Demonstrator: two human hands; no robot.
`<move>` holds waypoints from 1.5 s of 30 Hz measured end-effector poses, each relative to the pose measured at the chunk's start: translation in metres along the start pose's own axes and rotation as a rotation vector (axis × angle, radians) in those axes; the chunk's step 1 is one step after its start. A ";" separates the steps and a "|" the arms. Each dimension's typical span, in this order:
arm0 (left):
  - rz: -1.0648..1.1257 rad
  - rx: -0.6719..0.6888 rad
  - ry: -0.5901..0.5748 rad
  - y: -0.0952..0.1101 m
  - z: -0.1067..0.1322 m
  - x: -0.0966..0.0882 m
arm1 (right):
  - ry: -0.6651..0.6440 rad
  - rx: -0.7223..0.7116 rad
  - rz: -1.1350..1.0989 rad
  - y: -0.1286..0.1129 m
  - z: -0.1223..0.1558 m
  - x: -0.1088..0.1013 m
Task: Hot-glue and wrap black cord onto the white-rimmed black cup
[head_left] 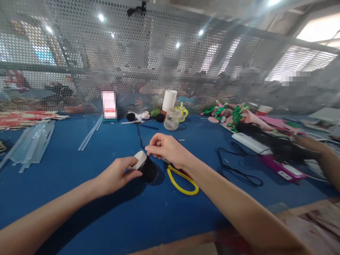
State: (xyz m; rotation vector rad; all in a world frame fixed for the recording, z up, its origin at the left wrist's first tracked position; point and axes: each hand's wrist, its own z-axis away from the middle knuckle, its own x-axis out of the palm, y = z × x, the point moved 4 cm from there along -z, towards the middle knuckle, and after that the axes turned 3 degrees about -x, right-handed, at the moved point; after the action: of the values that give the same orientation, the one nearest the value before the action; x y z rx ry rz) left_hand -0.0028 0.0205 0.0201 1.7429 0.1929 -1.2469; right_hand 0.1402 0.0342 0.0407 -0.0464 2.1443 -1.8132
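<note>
My left hand (118, 175) is wrapped round a black spool with a white end cap (146, 166), held just above the blue table (106, 212). My right hand (167, 148) hovers beside the spool's top, its fingertips pinched together at the white cap; what they pinch is too small to make out. Yellow-handled scissors (183, 182) lie on the table just below my right wrist, partly hidden by it.
Clear glue sticks (32, 145) lie at the left. A paper cup stack (169, 100) and glass jar (172, 119) stand at the back by a perforated screen. A black cord (239, 170), white power strip (251, 142) and green-pink craft pieces (233, 115) fill the right. Another person's arm (321, 156) reaches in at right.
</note>
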 end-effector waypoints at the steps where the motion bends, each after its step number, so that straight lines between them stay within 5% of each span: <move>1: 0.024 -0.009 -0.007 -0.001 0.000 0.001 | -0.001 0.000 -0.068 0.002 0.002 0.000; 12: 0.265 -0.037 -0.108 0.002 0.003 0.003 | 0.106 -0.031 -0.144 0.017 0.016 -0.009; 45: 0.310 0.037 -0.174 0.010 0.006 -0.001 | 0.118 -0.039 0.039 0.017 0.024 -0.010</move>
State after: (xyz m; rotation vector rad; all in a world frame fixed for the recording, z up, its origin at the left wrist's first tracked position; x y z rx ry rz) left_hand -0.0012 0.0108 0.0273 1.6126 -0.1975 -1.1690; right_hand 0.1592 0.0170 0.0232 0.0950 2.2440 -1.7939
